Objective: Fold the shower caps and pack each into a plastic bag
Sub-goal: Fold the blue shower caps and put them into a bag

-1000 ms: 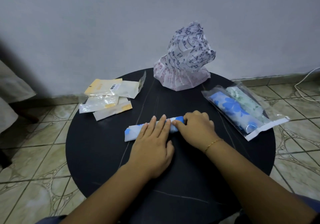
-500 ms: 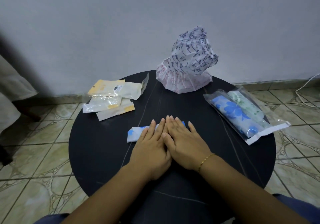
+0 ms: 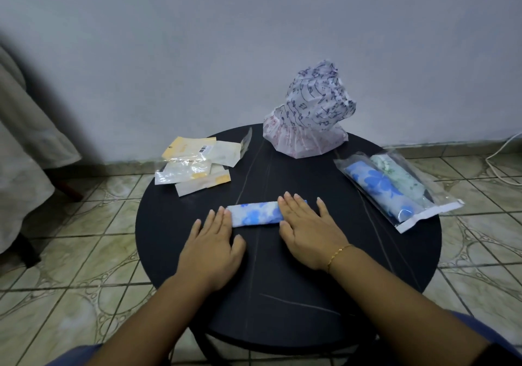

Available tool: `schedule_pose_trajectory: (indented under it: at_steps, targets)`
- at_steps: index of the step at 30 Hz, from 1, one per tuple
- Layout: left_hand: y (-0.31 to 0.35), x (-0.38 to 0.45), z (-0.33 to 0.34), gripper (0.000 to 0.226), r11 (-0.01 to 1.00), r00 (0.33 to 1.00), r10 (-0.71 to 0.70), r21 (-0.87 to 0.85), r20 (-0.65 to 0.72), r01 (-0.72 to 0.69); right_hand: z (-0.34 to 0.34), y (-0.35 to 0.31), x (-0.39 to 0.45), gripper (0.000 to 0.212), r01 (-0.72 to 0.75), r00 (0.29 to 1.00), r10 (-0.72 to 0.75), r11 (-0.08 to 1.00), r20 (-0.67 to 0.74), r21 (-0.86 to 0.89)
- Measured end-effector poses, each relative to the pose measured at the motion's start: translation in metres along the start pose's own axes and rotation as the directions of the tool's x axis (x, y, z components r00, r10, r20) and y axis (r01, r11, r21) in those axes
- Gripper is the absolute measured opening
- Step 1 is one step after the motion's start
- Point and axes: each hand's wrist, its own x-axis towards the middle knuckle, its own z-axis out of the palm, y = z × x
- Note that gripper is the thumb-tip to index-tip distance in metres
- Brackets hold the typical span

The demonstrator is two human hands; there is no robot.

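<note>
Blue folded cap (image 3: 255, 213) pressed under straight fingers (image 3: 293, 206).

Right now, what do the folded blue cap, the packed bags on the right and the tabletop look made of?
Folded blue cap: thin printed plastic film, probably; it holds flat creases. Packed bags: clear glossy plastic with glare and wrinkles, white strip at the near end. Tabletop: dark, matte, with faint pale veins, possibly stone-look laminate; cannot tell for sure.
</note>
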Motion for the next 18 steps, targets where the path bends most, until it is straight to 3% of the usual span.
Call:
schedule_pose_trajectory:
  at_steps: [2, 5, 7, 10, 15, 18]
  targets:
    - [0.004, -0.001, 0.002, 0.073, 1.0, 0.987, -0.015, -0.027, -0.157, 0.011, 0.0, -0.002, -0.001, 0.055, -0.01, 1.0, 0.01, 1.0, -0.015, 0.007]
    - [0.017, -0.002, 0.001, 0.075, 0.978, 0.92, 0.199, 0.011, -0.338, -0.207, 0.001, -0.005, -0.001, 0.055, -0.026, 0.999, 0.027, 0.999, -0.033, 0.028]
    - [0.026, 0.003, 0.004, 0.074, 0.944, 0.91, 0.328, 0.046, -0.254, -0.328, 0.001, -0.008, 0.0, 0.056, -0.038, 0.998, 0.04, 0.998, -0.04, 0.046]
    - [0.032, 0.01, 0.011, 0.069, 0.945, 0.941, 0.325, -0.009, -0.093, -0.327, -0.003, -0.013, 0.002, 0.055, -0.039, 0.997, 0.044, 0.997, -0.067, 0.072]
    - [0.032, 0.009, 0.007, 0.054, 0.935, 0.935, 0.354, -0.033, -0.008, -0.354, 0.001, -0.03, 0.003, 0.054, 0.143, 0.988, -0.138, 0.988, -0.066, 0.065]
    - [0.033, 0.009, 0.006, 0.051, 0.937, 0.94, 0.342, -0.065, -0.014, -0.342, 0.003, -0.025, 0.005, 0.053, 0.138, 0.99, -0.137, 0.978, -0.016, 0.155]
